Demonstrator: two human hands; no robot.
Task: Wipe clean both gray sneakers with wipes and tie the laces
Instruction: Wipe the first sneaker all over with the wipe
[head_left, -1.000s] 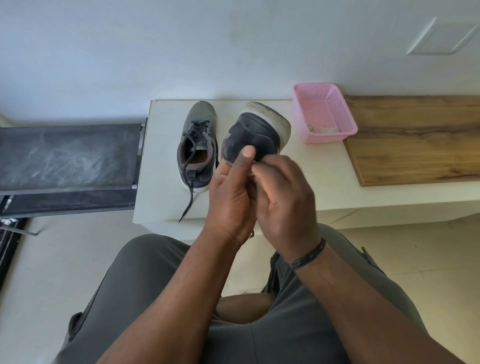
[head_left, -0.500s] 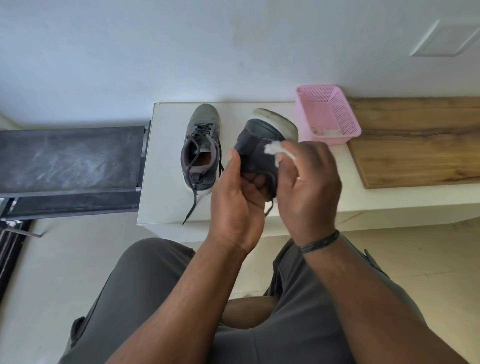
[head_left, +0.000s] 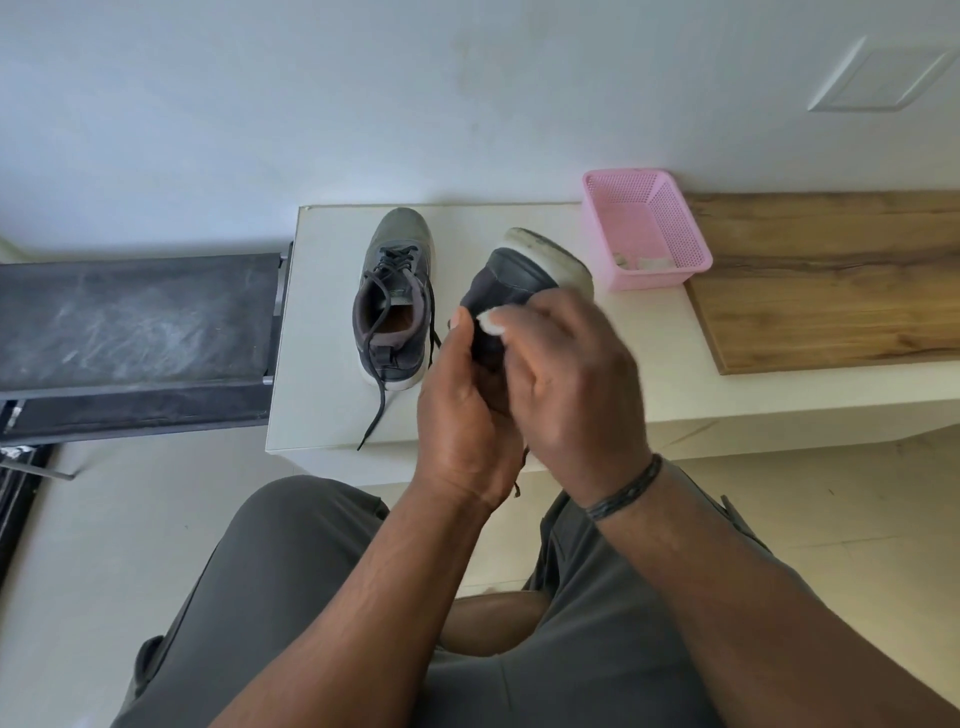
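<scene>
One gray sneaker (head_left: 396, 296) stands upright on the white table (head_left: 322, 332), its dark laces loose and one end trailing toward the front edge. The second gray sneaker (head_left: 511, 275) is lifted and tipped on its side, white sole facing right. My left hand (head_left: 465, 405) grips its heel end from below. My right hand (head_left: 569, 374) holds a small white wipe (head_left: 491, 322) against the sneaker's dark upper; most of the wipe is hidden under my fingers.
A pink mesh basket (head_left: 670, 228) with a few crumpled scraps stands at the back right of the table. A wooden board (head_left: 831, 280) lies to its right. A dark bench (head_left: 135, 322) adjoins the table on the left. My knees sit below the front edge.
My right hand has brought the wipe onto the lifted sneaker and slid it leftward along the upper. The left hand keeps its hold. The other sneaker has not moved.
</scene>
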